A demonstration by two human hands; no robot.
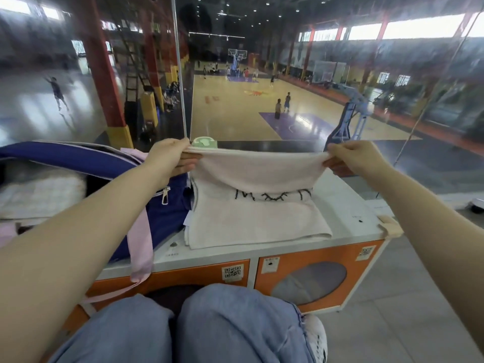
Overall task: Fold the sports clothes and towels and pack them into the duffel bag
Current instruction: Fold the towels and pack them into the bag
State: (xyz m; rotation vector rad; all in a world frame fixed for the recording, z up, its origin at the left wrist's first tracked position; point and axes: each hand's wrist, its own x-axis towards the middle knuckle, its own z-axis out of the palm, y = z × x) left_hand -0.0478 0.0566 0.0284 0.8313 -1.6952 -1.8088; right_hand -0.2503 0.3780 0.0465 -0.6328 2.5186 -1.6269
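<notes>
Knees [183, 326] low in frame, you pinch the towel [256, 205] at mid-frame by its top corners, left hand [170, 159], right hand [351, 159]; soft and limp on the bench [348, 216], beside the bag [86, 161].

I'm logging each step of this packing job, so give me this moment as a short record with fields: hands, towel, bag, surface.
left hand: left hand pinches the towel's raised left corner
right hand: right hand pinches the raised right corner
towel: white towel with dark lettering, far edge lifted, near part lying folded on the cabinet
bag: blue duffel bag with pink strap, open, left of the towel, pale fabric already inside
surface: white top of an orange cabinet
fold state: mid-fold, towel not yet packed
</notes>
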